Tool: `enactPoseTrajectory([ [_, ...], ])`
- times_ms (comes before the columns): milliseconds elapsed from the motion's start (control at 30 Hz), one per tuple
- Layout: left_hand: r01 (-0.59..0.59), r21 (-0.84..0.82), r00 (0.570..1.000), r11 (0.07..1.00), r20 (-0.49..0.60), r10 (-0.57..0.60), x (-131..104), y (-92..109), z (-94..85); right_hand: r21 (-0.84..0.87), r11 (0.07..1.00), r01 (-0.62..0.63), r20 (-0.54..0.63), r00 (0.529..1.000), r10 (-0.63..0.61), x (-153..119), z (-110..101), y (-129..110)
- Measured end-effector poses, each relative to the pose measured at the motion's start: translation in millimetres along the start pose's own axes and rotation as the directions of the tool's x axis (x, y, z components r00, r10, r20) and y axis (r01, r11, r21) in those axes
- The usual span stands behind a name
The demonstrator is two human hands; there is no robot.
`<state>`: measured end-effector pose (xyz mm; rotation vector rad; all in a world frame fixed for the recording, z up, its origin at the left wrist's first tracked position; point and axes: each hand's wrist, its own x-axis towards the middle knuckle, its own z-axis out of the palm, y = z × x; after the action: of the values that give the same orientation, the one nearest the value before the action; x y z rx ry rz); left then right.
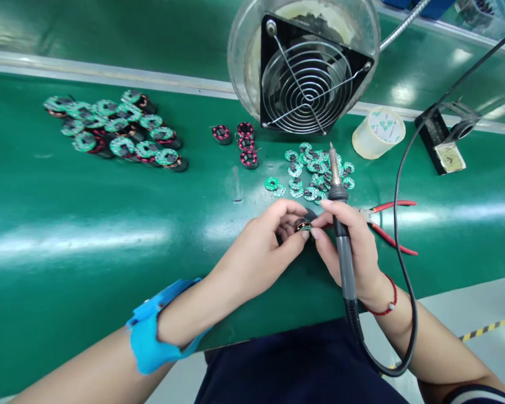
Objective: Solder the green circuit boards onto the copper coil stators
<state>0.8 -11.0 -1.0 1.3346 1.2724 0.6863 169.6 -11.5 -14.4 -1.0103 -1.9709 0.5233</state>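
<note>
My left hand (pixel 273 238) is closed, its thumb and fingers pinching a small wire-wound motor stator (pixel 303 224) with a green edge of circuit board showing. Much of the stator is hidden by the fingers. My right hand (pixel 353 241) carries a soldering iron (pixel 344 252), its tip pointing away from me and clear of the stator. The thumb and a finger of that same hand touch the stator's right side. Just beyond lies a pile of small round green circuit boards (pixel 317 165). Red-handled pliers (pixel 387 227) rest open to the right of my right hand.
A fan with a wire guard (pixel 307 98) stands at the back. Stators with boards (pixel 122 146) are grouped at left; several bare stators (pixel 246 144) sit mid-table. A tape roll (pixel 376 134) and iron stand (pixel 441 137) are at right. The iron's black cable (pixel 398 191) loops over my right wrist.
</note>
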Motion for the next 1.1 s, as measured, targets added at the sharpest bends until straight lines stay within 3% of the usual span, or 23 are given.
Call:
enactPoseTrajectory([
  [100, -0.016, 0.037, 1.0, 0.999, 0.022, 0.015, 0.0, 0.5, -1.9, 0.01, 1.0, -0.015, 0.005, 1.0, 0.015, 0.6, -1.1, -0.9],
  [233, -0.087, 0.223, 0.996, 0.971, 0.016, 0.085, -1.0, 2.8, -4.4, 0.008, 1.0, -0.021, 0.028, 0.999, 0.021, 0.6, -1.5, 0.2],
  [467, -0.298, 0.523, 0.947, 0.798, 0.056, 0.317, -0.6, -0.7, -4.6, -0.112, 0.993, -0.02, 0.162, 0.986, 0.038, -3.1, -1.5, 5.6],
  [733, -0.371, 0.638, 0.901, 0.674, 0.074, 0.427, -3.3, -3.6, -0.9, -0.126, 0.988, -0.084, 0.242, 0.964, 0.113, -4.5, -2.5, 2.9],
  [900, -0.337, 0.616, 0.916, 0.711, 0.039, 0.4, -3.4, -2.5, 2.5, -0.042, 0.991, -0.127, 0.181, 0.974, 0.133, -2.7, 0.4, -0.6],
  [1100, -0.194, 0.462, 0.976, 0.865, 0.002, 0.218, -2.3, 2.1, -0.7, 0.079, 0.976, -0.204, 0.133, 0.972, 0.192, 0.8, -0.8, -1.1],
])
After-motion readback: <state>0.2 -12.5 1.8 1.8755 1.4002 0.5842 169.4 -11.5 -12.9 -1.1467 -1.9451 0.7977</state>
